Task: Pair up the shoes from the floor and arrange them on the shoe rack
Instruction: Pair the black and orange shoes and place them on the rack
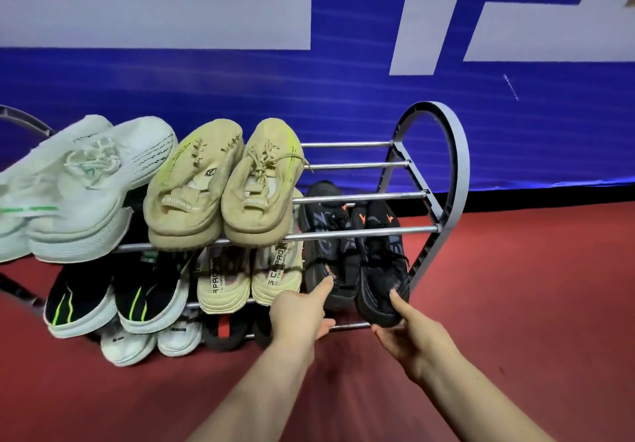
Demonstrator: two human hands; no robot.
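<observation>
A pair of black shoes point(354, 256) is set on the middle tier of the shoe rack point(443, 180), at its right end. One heel is pinched by the left hand point(299, 311), the other by the right hand point(409, 328). Beige shoes point(223, 183) are held on the top tier.

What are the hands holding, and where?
Each hand holds one black shoe at its heel: left hand the left shoe, right hand the right shoe, on the rack.

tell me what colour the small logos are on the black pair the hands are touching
Orange, on the black pair at the right end of the middle shelf; clearest in the head view.
</observation>
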